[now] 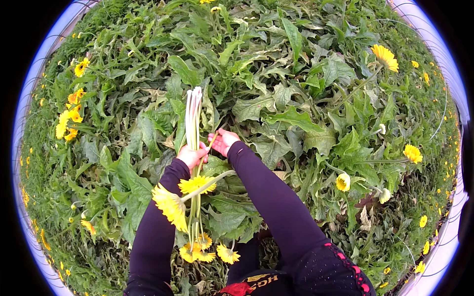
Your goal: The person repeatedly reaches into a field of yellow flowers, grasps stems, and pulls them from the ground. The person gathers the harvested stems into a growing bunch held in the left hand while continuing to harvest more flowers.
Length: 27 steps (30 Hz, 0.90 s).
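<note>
My left hand [190, 156] is closed around a bunch of gerbera stems [193, 127], whose pale white ends point away from me. Below that hand, the yellow gerbera heads [171, 207] hang towards my body, the largest one on a curved stem over my left forearm. My right hand [224, 142] is just right of the bunch, palm turned to the left and fingers extended. One green stem [212, 141] runs from my left thumb across the fingertips of my right hand; its far end is hard to make out.
Broad gerbera leaves [259, 107] fill the bed all around. A tall yellow gerbera [386, 58] stands at the far right, another yellow bloom [413, 154] nearer. Several cut-looking or clustered yellow flowers [70, 118] are at the left. Partly closed blooms [343, 182] stand right of my arm.
</note>
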Motion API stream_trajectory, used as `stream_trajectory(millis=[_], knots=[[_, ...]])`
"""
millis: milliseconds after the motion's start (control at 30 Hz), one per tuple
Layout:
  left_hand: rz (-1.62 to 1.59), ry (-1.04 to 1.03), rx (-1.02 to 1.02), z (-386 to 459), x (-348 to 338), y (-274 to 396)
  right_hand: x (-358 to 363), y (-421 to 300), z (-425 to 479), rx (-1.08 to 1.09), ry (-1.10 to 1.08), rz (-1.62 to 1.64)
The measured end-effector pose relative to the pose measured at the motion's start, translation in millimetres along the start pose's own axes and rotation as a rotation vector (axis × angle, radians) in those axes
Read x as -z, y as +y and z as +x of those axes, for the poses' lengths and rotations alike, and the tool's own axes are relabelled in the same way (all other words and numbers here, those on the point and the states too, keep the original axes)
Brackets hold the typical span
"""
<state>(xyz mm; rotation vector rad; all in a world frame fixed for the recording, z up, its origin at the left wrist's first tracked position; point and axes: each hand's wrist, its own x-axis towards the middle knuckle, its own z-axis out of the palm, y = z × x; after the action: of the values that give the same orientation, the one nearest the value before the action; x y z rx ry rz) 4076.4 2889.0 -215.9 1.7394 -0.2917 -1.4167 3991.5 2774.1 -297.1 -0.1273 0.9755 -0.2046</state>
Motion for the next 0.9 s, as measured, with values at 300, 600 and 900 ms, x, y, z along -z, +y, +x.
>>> stream_trajectory(millis=[300, 600, 900], knots=[[-0.029, -0.021, -0.106, 11.7, -40.1, -69.6, 49.8, 7.9, 30.9, -0.076, 0.009, 0.135], [-0.131, -0.075, -0.208, 11.9, -27.9, -87.1, 58.4, 37.9, 83.6, 0.17, 0.09, 0.062], [-0.151, -0.007, -0.111, 2.8, -23.7, -71.3, 26.0, -4.9, 42.4, 0.043, 0.153, 0.237]])
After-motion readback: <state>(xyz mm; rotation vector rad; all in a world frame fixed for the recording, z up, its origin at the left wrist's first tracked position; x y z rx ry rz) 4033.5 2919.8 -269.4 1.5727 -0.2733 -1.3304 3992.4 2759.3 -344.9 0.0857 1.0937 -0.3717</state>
